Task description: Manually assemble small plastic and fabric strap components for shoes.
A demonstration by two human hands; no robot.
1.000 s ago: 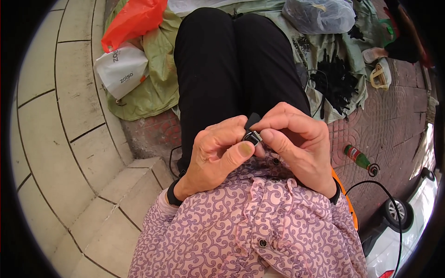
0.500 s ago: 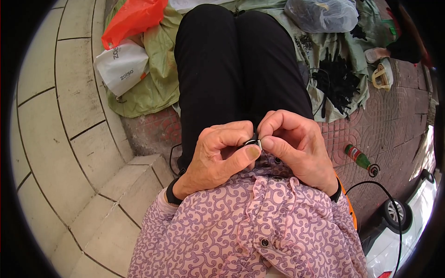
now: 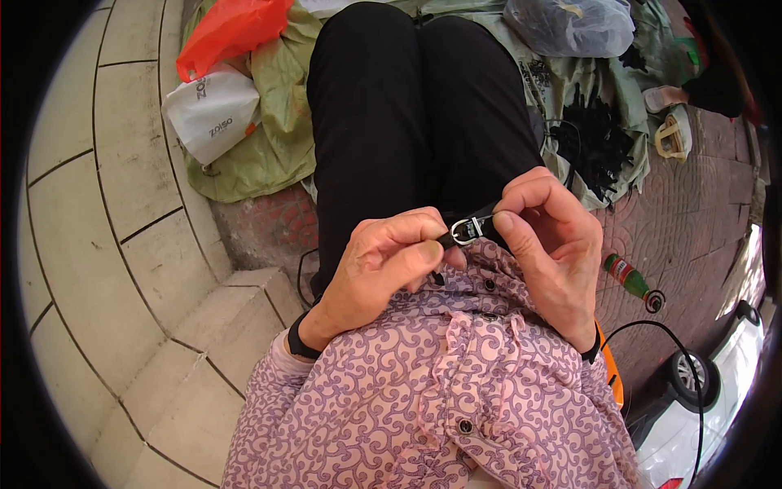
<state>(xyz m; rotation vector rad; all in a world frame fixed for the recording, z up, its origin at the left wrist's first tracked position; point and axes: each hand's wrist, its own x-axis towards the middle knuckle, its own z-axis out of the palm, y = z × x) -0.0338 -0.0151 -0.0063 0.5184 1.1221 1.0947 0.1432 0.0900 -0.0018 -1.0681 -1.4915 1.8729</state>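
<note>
Above my lap, a small black strap with a silver buckle [image 3: 467, 231] stretches between my two hands. My left hand [image 3: 381, 265] pinches one side of it between thumb and fingers. On the other side, my right hand [image 3: 554, 248] grips the black strap end between thumb and forefinger. The buckle shows bare in the gap between the hands. A short dark tip hangs just below it, beside my left fingers. Parts of the strap are hidden inside both grips.
A white bag [image 3: 213, 114] and a red plastic bag [image 3: 232, 33] lie on green sacking at far left. Many black pieces [image 3: 599, 143] are piled on a sheet at right. A green bottle [image 3: 627, 275] lies on the paving, a white car [image 3: 692, 407] beyond it. Someone's sandalled foot [image 3: 672, 134] is at far right.
My right hand has moved right and slightly up, away from my left. The buckle, mostly covered by my fingers before, now shows with the strap drawn out between the hands.
</note>
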